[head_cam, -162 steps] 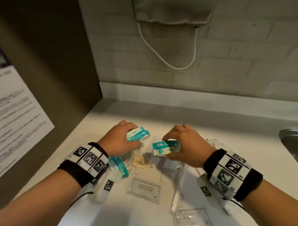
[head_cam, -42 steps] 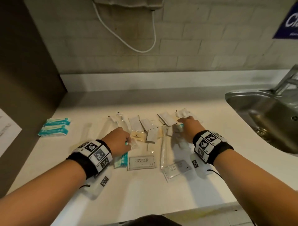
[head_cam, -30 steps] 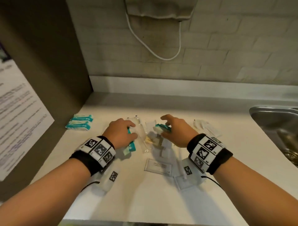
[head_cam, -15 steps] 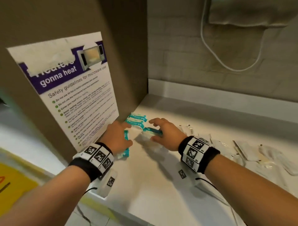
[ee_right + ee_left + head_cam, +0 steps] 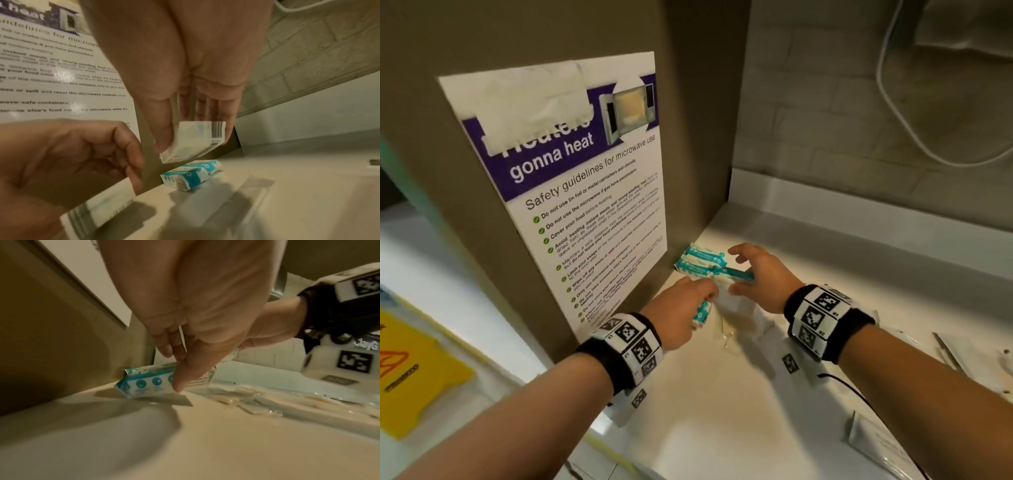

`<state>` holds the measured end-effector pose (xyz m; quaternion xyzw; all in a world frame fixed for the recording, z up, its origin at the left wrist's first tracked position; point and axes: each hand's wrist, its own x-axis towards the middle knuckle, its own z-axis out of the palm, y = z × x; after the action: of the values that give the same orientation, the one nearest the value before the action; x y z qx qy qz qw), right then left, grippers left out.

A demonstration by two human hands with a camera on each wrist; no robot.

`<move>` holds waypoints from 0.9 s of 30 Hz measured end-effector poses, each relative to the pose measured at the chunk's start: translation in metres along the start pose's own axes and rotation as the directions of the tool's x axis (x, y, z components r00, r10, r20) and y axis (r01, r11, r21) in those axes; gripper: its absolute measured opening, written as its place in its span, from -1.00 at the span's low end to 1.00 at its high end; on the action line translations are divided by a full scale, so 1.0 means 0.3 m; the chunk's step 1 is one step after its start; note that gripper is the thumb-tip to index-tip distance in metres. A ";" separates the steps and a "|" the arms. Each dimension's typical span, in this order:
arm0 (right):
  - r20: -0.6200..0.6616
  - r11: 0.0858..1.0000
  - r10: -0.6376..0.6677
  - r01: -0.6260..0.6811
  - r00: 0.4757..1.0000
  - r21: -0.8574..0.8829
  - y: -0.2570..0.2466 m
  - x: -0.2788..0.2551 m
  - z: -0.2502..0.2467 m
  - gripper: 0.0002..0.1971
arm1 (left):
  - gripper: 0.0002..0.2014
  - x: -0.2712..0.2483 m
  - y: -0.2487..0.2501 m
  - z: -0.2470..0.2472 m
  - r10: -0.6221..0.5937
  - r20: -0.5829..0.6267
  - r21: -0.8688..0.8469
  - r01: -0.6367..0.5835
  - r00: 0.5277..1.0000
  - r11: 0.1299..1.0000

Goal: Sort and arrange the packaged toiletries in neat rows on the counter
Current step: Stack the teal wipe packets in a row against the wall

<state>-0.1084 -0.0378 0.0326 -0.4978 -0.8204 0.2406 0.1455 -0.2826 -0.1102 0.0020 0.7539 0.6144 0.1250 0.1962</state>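
Two teal-and-white packets (image 5: 698, 261) lie side by side on the white counter (image 5: 722, 411), against the foot of the brown side panel; they also show in the right wrist view (image 5: 191, 176). My right hand (image 5: 734, 272) pinches a third such packet (image 5: 743, 274) between thumb and fingers, just above and in front of them (image 5: 197, 139). My left hand (image 5: 705, 303) pinches a fourth packet (image 5: 144, 385), tilted with one corner near the counter, to the left of the right hand.
The brown panel with a microwave safety poster (image 5: 571, 192) walls in the left side. Clear plastic sachets (image 5: 736, 320) lie under and behind the hands, more at the right (image 5: 883, 442). A white cord (image 5: 893, 113) hangs on the brick wall.
Both hands took a teal packet from the middle pile and carried it left. In the last half second they came closer to the two packets by the panel.
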 end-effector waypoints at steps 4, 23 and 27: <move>0.036 1.000 -0.014 0.015 0.999 -0.025 -0.022 0.044 0.030 -0.36 | -0.42 -0.010 -0.021 -0.001 0.049 0.018 0.013 -0.049 0.999 0.999; 0.175 0.888 -0.209 0.261 0.962 -0.379 -0.026 0.071 -0.028 -0.45 | -0.43 -0.014 -0.096 -0.005 0.006 0.037 0.214 -0.014 0.999 0.977; 0.347 0.815 -0.302 0.429 0.888 -0.389 -0.076 0.061 -0.006 -0.57 | -0.44 -0.066 -0.108 0.007 -0.056 0.076 0.193 0.040 0.996 0.980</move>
<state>-0.1331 -0.0299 0.0465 -0.3117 -0.9462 0.0742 -0.0439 -0.3143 -0.1243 -0.0133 0.7587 0.6331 0.0298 0.1506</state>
